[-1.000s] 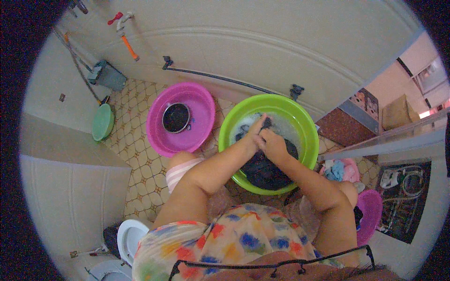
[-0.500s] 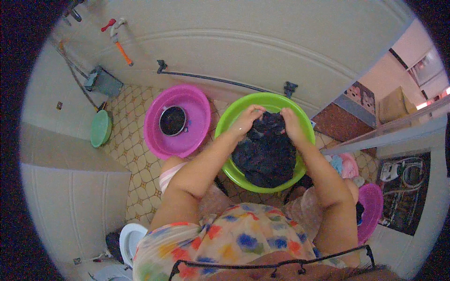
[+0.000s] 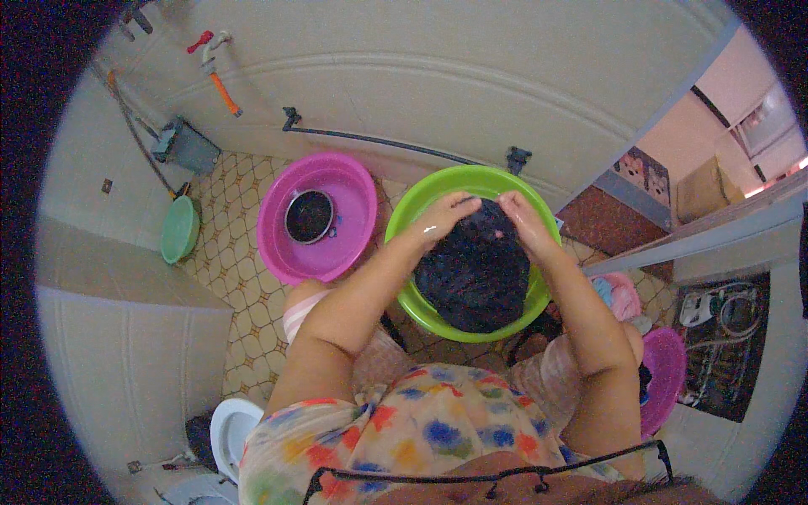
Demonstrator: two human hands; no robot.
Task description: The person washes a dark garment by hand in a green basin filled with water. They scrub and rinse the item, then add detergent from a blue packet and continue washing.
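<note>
A bundle of dark, wet-looking cloth (image 3: 475, 282) fills much of the lime-green basin (image 3: 438, 185) between my knees. At its far edge, my left hand (image 3: 448, 219) has its fingers curled on the fabric. My right hand (image 3: 523, 222) grips the same edge a short way to the right, thumb toward the other hand. Some of the fingertips are hidden in the folds. The cloth is bunched into a rounded heap, and its kind of garment cannot be made out.
To the left stands a pink basin (image 3: 358, 198) holding a dark round vessel (image 3: 310, 216). Beyond it are a small mint-green tub (image 3: 178, 231), a grey box (image 3: 189, 147) and a wall tap (image 3: 210, 55). A purple basin (image 3: 669, 379) stands at right, and a pipe (image 3: 379, 143) runs along the wall.
The far part of the cloth has been gathered or folded over into a smoother, rounder heap. Both hands stay at its far edge, shifted slightly.
</note>
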